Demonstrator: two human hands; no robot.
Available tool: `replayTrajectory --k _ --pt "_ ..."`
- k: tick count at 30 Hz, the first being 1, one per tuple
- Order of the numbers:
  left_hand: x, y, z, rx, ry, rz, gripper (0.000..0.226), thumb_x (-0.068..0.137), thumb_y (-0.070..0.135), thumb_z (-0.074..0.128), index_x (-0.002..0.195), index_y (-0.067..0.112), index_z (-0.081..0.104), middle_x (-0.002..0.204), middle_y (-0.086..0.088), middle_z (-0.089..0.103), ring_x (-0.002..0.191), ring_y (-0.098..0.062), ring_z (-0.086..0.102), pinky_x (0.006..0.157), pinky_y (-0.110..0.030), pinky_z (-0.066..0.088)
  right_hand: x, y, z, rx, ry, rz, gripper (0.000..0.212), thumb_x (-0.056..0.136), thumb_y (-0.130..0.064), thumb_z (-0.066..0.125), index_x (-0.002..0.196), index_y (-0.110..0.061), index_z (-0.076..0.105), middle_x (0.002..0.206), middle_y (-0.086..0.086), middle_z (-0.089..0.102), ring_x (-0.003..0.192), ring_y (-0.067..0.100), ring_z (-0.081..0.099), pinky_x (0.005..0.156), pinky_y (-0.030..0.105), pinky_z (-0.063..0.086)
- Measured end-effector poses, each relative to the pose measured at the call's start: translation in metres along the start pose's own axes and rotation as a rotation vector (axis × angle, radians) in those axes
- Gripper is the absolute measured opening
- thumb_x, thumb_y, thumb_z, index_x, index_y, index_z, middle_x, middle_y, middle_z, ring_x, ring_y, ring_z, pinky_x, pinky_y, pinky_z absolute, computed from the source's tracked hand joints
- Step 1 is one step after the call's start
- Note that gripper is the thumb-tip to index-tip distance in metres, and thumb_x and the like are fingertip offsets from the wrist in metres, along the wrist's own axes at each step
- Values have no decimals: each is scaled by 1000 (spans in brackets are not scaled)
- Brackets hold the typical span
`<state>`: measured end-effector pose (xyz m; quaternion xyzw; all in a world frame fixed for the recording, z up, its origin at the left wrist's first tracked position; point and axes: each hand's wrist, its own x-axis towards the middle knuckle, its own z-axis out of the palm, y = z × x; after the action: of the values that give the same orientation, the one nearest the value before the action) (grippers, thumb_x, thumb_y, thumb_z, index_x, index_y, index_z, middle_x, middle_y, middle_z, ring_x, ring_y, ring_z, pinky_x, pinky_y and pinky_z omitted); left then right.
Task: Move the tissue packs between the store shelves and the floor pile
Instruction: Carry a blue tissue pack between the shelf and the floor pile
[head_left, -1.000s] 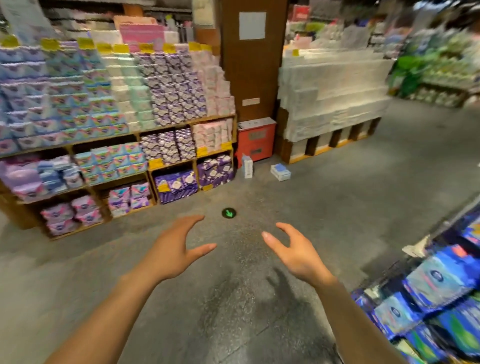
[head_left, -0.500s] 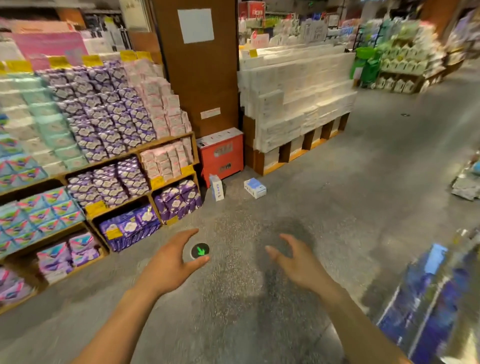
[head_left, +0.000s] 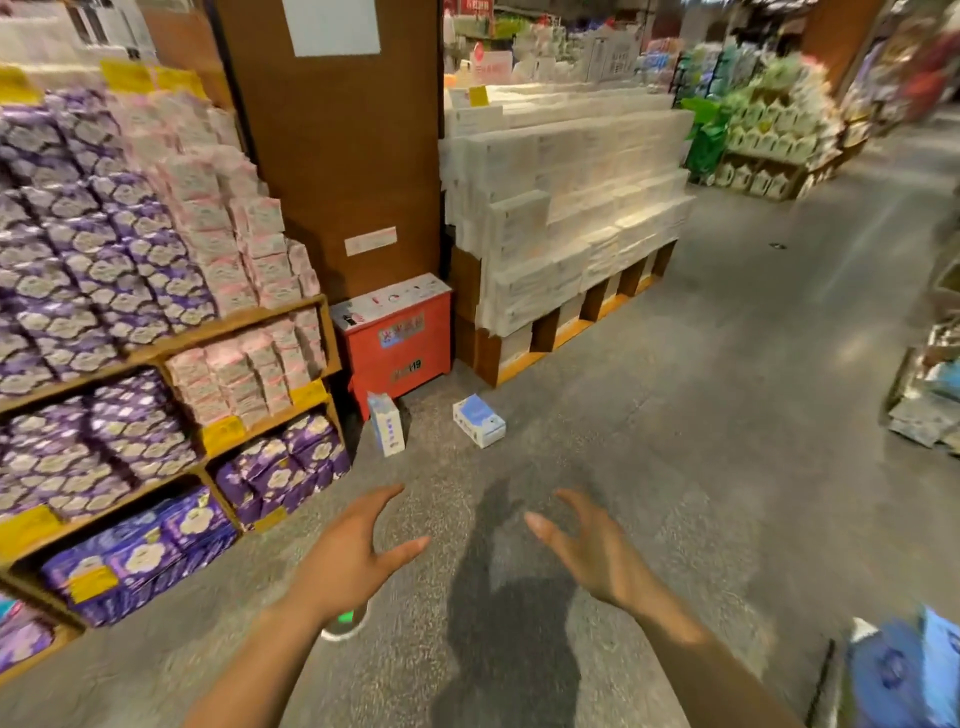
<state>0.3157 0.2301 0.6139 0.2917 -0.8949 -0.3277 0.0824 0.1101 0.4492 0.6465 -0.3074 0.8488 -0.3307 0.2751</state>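
Both hands empty, fingers spread: left hand at 7 o'clock, right hand at 5. Two tissue packs on floor at 12: upright pack, flat pack. Shelves at 9–10.

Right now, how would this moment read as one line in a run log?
left grip: open, empty | right grip: open, empty | upright pack, lying pack: on floor by red box, untouched

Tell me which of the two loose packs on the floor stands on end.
The left pack, right beside the red cabinet; the right pack lies flat on its broad face.
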Motion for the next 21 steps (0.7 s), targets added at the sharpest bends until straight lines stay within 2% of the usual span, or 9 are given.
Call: replayTrajectory --k 4,8,11,14,16,18,20,21 --pt "124 -7 -13 40 -81 19 113 62 99 37 150 28 39 151 3 46 131 -16 51 106 -32 43 100 -14 -33 77 27 48 86 86 -70 51 156 -23 33 161 -1 35 147 20 35 116 37 31" --pt "222 -19 -10 37 -106 -4 102 68 91 46 149 29 40 149 3 47 131 -15 51 107 -33 43 193 -7 -45 120 4 111 84 87 -69 56 156 -27 32 163 -3 31 148 21 34 116 38 31" --pt "289 -32 -5 33 -112 -45 103 68 91 46 150 28 39 151 3 46 132 -15 50 107 -29 41 279 1 -57 121 -38 94 87 84 -72 55 156 -28 32 164 -1 31 149 22 33 116 38 32" --pt "350 -45 1 24 -55 -118 108 66 94 41 150 26 39 150 2 47 131 -16 51 104 -27 39 373 -3 -72 59 -116 39 81 91 -65 53 157 -24 30 163 -1 32 148 22 35 116 37 33" --pt "383 -48 -2 20 3 -183 103 69 91 44 149 26 41 147 3 50 128 -16 53 102 -28 41 430 -15 -84 -7 -179 20 75 94 -63 51 155 -24 33 160 -1 37 144 22 40 113 37 35" --pt "414 -51 -6 -11 29 -227 89 78 79 56 148 27 41 147 5 51 128 -15 53 102 -28 43 479 -33 -93 -47 -223 -20 80 87 -75 49 151 -27 38 155 -1 44 137 21 47 110 36 39" --pt "448 -61 -11 -33 39 -281 83 81 69 61 149 27 40 149 5 49 130 -16 52 104 -31 43 534 -46 -97 -87 -275 -47 100 73 -92 43 151 -29 40 154 -3 46 132 19 51 109 40 42" --pt "463 -68 -13 -30 43 -308 83 81 70 61 149 27 40 150 5 49 130 -17 52 104 -32 44 557 -52 -98 -101 -299 -63 101 74 -91 45 152 -27 39 155 -2 44 134 20 50 110 40 42"
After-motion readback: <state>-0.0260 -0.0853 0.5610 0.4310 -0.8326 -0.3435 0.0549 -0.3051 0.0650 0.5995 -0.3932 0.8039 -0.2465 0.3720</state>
